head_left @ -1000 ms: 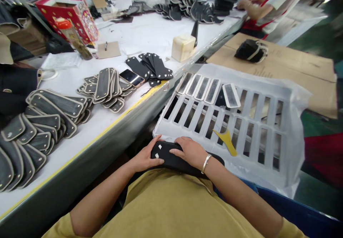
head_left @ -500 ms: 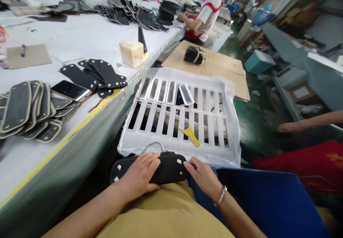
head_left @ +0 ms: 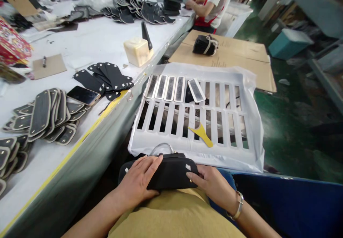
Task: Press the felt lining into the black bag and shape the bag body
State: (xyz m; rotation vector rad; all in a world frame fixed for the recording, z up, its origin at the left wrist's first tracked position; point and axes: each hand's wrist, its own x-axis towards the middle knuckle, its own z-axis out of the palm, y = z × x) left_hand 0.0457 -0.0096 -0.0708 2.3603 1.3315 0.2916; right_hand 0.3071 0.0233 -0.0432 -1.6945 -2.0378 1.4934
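A long black panel (head_left: 171, 175) with rounded ends lies across my lap, bearing small white tabs and a brass-coloured stud near its right end. Over its left half, my left hand (head_left: 140, 177) grips it, fingers across the upper edge and thumb along the lower. At the right end, my right hand (head_left: 213, 182) pinches the panel between thumb and fingers, close to the stud. Another dark piece with a clear loop (head_left: 162, 147) shows just behind the panel; what it belongs to is mostly hidden.
Ahead is a white slotted tray (head_left: 193, 152) holding several metal-edged strips (head_left: 179, 89) and a yellow scraper (head_left: 202, 134). On the left table are grey-edged panels (head_left: 40, 113), black tabbed panels (head_left: 115, 75), a phone (head_left: 83, 95) and a glue pot (head_left: 136, 51). A co-worker (head_left: 214, 8) stands beyond.
My view has turned left, so the scene sits further right. My right hand has closed further over the panel's right end, and the panel is tilted more. My left hand stays on it.
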